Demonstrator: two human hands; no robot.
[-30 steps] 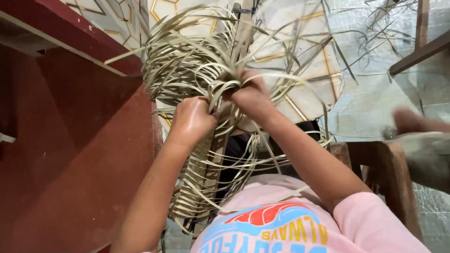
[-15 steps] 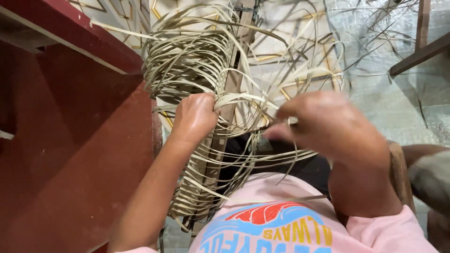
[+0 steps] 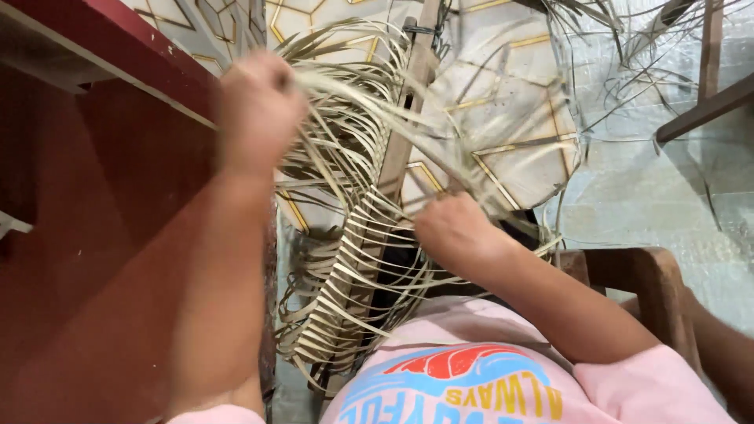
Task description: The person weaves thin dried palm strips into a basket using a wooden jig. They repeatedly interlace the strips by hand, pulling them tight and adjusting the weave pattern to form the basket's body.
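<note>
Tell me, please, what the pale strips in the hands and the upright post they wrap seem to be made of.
The strips: flat, pale tan and matte, they bend in loops, so probably split cane or bamboo. The post: brown, straight and dull, likely bare wood. Both hands grip strips: left hand, right hand.

Soft, even light, brighter on the pale floor [image 3: 503, 157] at upper right; the red wall [image 3: 86, 259] stays dim; the left hand [image 3: 255, 110] and the strips [image 3: 345, 118] it grips smear with motion blur; the right hand [image 3: 455, 232] is sharper; lines bow slightly at the edges.
</note>
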